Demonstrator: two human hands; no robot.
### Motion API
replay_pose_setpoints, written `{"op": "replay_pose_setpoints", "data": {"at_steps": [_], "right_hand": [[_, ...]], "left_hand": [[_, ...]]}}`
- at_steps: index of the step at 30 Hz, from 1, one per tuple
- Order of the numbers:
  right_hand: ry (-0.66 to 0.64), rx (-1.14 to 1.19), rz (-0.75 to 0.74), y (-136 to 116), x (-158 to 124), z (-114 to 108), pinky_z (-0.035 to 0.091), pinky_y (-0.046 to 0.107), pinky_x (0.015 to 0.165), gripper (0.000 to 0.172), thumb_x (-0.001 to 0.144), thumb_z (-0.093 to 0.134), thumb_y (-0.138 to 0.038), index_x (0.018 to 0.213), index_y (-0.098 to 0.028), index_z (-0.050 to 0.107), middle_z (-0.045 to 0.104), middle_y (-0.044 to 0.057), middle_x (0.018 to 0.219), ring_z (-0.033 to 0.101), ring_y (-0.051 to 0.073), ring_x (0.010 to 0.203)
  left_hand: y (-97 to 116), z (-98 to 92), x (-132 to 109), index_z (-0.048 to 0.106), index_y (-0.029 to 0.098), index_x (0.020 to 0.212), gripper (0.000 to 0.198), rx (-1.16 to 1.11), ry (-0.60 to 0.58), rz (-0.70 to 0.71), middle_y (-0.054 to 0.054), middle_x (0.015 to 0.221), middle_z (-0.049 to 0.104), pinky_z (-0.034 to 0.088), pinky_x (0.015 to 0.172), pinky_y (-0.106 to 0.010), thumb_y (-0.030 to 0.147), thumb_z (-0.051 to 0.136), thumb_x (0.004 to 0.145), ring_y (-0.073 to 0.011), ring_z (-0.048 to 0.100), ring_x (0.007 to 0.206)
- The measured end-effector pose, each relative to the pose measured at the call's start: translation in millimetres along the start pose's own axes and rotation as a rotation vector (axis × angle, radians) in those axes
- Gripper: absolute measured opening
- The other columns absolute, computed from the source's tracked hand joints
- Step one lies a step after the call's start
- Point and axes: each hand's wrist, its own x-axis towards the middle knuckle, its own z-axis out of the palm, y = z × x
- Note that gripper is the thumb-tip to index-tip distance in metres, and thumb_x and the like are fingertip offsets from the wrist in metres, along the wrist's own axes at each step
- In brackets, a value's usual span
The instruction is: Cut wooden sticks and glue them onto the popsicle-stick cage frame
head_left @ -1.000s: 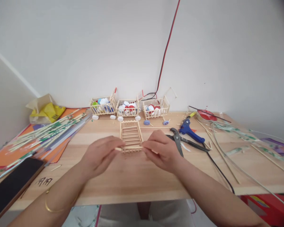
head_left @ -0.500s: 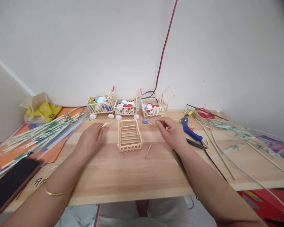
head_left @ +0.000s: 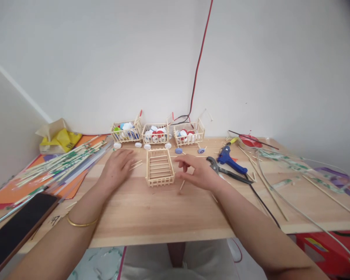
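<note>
An open-topped basket frame (head_left: 160, 168) made of thin wooden sticks stands on the wooden table (head_left: 169, 217). My left hand (head_left: 116, 167) lies palm down to its left. Its fingers are stretched toward two short sticks (head_left: 136, 164) and hold nothing. To the right of the frame my right hand (head_left: 196, 171) hovers low with its fingers spread and empty. A short loose stick (head_left: 182, 185) lies just under its fingertips.
Three small stick carts (head_left: 157, 134) filled with bottle caps line the wall. A blue glue gun (head_left: 230, 159), pliers (head_left: 221, 169) and long sticks lie on the right. On the left are a bundle of wrapped sticks (head_left: 61, 161), orange paper and a black phone (head_left: 14, 229).
Both hands held one stick against the frame's front, then parted. The left hand has laid its short stick down. The right hand reached toward the glue gun and came back beside the frame.
</note>
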Motion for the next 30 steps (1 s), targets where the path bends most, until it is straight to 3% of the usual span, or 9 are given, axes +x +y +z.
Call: {"op": "replay_pose_setpoints", "data": {"at_steps": [2, 5, 8, 12, 16, 21, 26, 30], "right_hand": [[-0.071, -0.006, -0.018, -8.3, -0.9, 2.7, 0.048, 0.03, 0.072, 0.044, 0.081, 0.067, -0.036, 0.12, -0.018, 0.056, 0.061, 0.006, 0.094, 0.056, 0.014, 0.071], [-0.142, -0.011, -0.015, -15.9, -1.1, 7.7, 0.049, 0.029, 0.071, 0.031, 0.085, 0.063, -0.028, 0.114, -0.017, 0.06, 0.059, 0.009, 0.099, 0.057, 0.012, 0.068], [-0.116, 0.002, -0.035, -17.4, 0.1, 11.3, 0.049, 0.028, 0.069, 0.013, 0.088, 0.056, -0.021, 0.096, -0.016, 0.065, 0.06, 0.009, 0.091, 0.058, 0.013, 0.07], [-0.028, 0.111, 0.005, -16.6, 1.2, 9.8, 0.049, 0.028, 0.069, 0.011, 0.088, 0.056, -0.024, 0.084, -0.018, 0.065, 0.061, 0.006, 0.083, 0.058, 0.015, 0.073], [0.014, 0.418, 0.161, -15.9, 0.4, 4.5, 0.051, 0.029, 0.071, 0.015, 0.085, 0.063, -0.033, 0.083, -0.019, 0.065, 0.063, 0.004, 0.083, 0.059, 0.013, 0.073], [0.007, 0.922, 0.368, -12.7, 0.8, 3.7, 0.053, 0.027, 0.071, 0.023, 0.076, 0.073, -0.039, 0.084, -0.019, 0.065, 0.064, 0.0, 0.078, 0.062, 0.011, 0.07], [0.024, 1.206, 0.53, -10.9, 2.2, 4.8, 0.053, 0.025, 0.066, 0.028, 0.07, 0.079, -0.039, 0.076, -0.018, 0.061, 0.065, -0.002, 0.075, 0.063, 0.01, 0.065], [-0.038, 1.379, 0.656, -9.5, 2.1, 6.1, 0.053, 0.025, 0.065, 0.03, 0.069, 0.08, -0.038, 0.079, -0.018, 0.059, 0.067, -0.002, 0.074, 0.064, 0.01, 0.063]], "left_hand": [[1.6, 0.5, -0.7, 0.059, 0.013, 0.114, 0.036, -0.028, 0.016, 0.016, -0.015, 0.113, 0.062, 0.042, 0.098, -0.043, 0.034, 0.041, 0.091, -0.0274, 0.055, 0.109], [5.2, 2.4, -1.1, 0.059, 0.013, 0.114, 0.034, -0.085, -0.01, 0.041, -0.014, 0.114, 0.062, 0.043, 0.097, -0.042, 0.032, 0.042, 0.092, -0.0261, 0.056, 0.108], [9.2, 3.7, -0.6, 0.058, 0.013, 0.115, 0.035, -0.148, -0.044, 0.051, -0.015, 0.114, 0.062, 0.044, 0.096, -0.042, 0.034, 0.043, 0.092, -0.0253, 0.057, 0.107], [12.3, 5.3, -0.4, 0.057, 0.014, 0.118, 0.037, -0.258, -0.076, 0.0, -0.014, 0.117, 0.061, 0.046, 0.096, -0.042, 0.037, 0.046, 0.09, -0.0247, 0.058, 0.105], [15.3, 8.3, -1.7, 0.046, 0.017, 0.132, 0.049, -0.59, -0.13, -0.12, -0.015, 0.131, 0.053, 0.045, 0.1, -0.044, 0.037, 0.052, 0.088, -0.0247, 0.055, 0.114], [21.6, 9.9, -3.8, 0.019, 0.033, 0.147, 0.085, -1.096, -0.254, -0.131, -0.014, 0.15, 0.032, 0.044, 0.102, -0.042, 0.031, 0.069, 0.078, -0.0274, 0.042, 0.132], [25.5, 2.6, -3.3, 0.023, 0.036, 0.146, 0.092, -1.188, -0.306, -0.161, -0.011, 0.151, 0.034, 0.046, 0.099, -0.039, 0.031, 0.077, 0.071, -0.0286, 0.035, 0.137], [25.0, -2.4, -2.9, 0.035, 0.03, 0.142, 0.086, -1.258, -0.33, -0.195, -0.013, 0.142, 0.046, 0.046, 0.098, -0.041, 0.03, 0.078, 0.068, -0.0296, 0.045, 0.13]]}}
